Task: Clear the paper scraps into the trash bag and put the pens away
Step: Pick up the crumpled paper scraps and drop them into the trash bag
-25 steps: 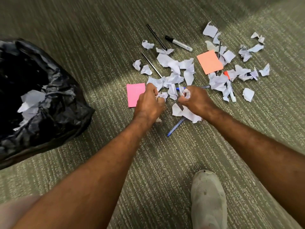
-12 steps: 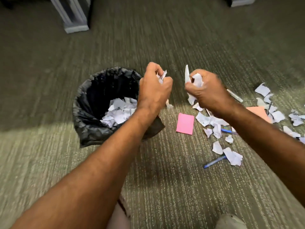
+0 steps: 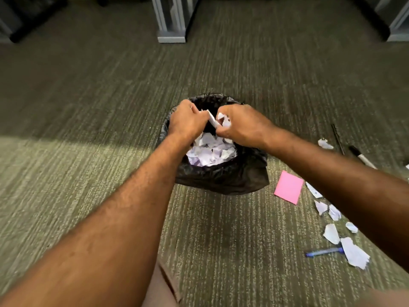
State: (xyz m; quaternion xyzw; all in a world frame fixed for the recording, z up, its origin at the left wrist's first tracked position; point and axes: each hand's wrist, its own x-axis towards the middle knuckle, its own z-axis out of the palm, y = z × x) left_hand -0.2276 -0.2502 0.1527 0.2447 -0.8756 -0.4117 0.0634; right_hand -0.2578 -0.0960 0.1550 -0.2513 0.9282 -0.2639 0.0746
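Note:
A black trash bag (image 3: 223, 177) stands open on the carpet, with white paper scraps (image 3: 210, 152) piled inside. Both hands hover over its mouth. My left hand (image 3: 187, 122) is closed around white scraps, and my right hand (image 3: 241, 125) grips more scraps (image 3: 224, 120) that stick out between the fingers. To the right on the floor lie loose white scraps (image 3: 354, 253), a pink sticky note (image 3: 288, 187), a blue pen (image 3: 323, 252), a thin black pen (image 3: 337, 138) and a black-capped marker (image 3: 361, 157). My right forearm hides part of the scrap pile.
Grey furniture legs (image 3: 171, 29) stand on the carpet beyond the bag, with more dark furniture bases at the far left and far right. My knee in tan trousers (image 3: 161, 291) shows at the bottom.
Both hands lifted handfuls of scraps off the floor and carried them left. They now sit together over the bag's mouth, and my view has swung left to centre on the bag.

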